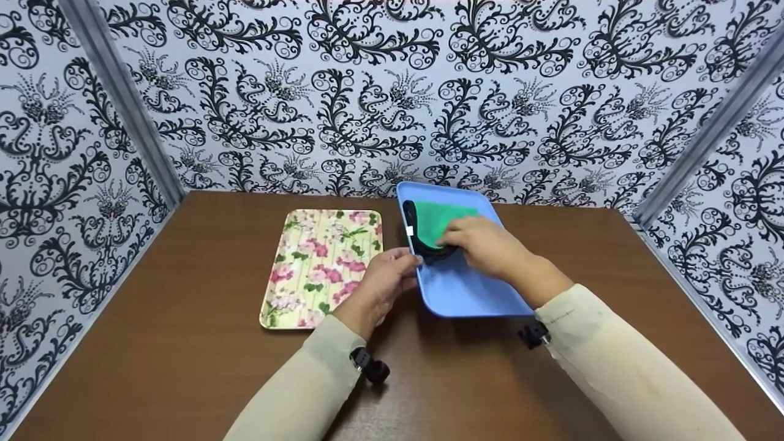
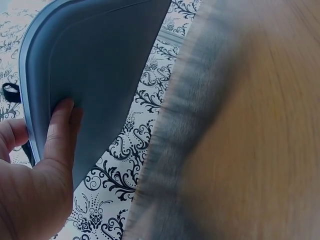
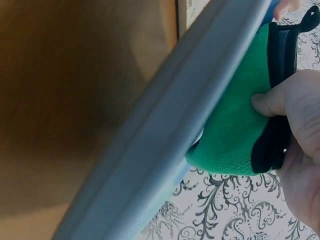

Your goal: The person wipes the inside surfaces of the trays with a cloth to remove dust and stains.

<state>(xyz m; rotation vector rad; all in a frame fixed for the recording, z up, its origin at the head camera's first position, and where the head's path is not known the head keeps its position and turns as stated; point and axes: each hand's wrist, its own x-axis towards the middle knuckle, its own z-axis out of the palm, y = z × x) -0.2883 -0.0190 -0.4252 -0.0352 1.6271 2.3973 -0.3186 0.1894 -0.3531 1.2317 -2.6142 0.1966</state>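
1. The blue tray (image 1: 471,294) is tilted, its left rim held by the left hand (image 1: 387,277): thumb on the rim, fingers flat against the underside (the left wrist view shows them there).

2. The green cloth (image 1: 433,219), folded and edged in black, lies over the inner face of the blue tray, close along its left rim and toward its far end. A white tag (image 1: 410,231) shows beside that rim, and a black loop (image 3: 310,19) sticks out from the cloth's corner.

3. The right hand (image 1: 490,246) reaches over the blue tray's right side and pinches the cloth, thumb on the green face, the other fingers beneath (mostly hidden).

4. At the blue tray's near end, a broad stretch of its inner face shows between the cloth and the near rim.

5. The flowered tray (image 1: 324,260) lies flat to the left of the blue tray, with a narrow strip of wood between their edges; the left hand and wrist cover its near right corner.

6. The brown table (image 1: 612,263) runs on widely to the right of the blue tray and toward the person.

7. Beyond the blue tray's far rim stands the patterned wall (image 1: 367,92); in the head view that rim overlaps the table's back edge (whether it touches the wall, I cannot tell).
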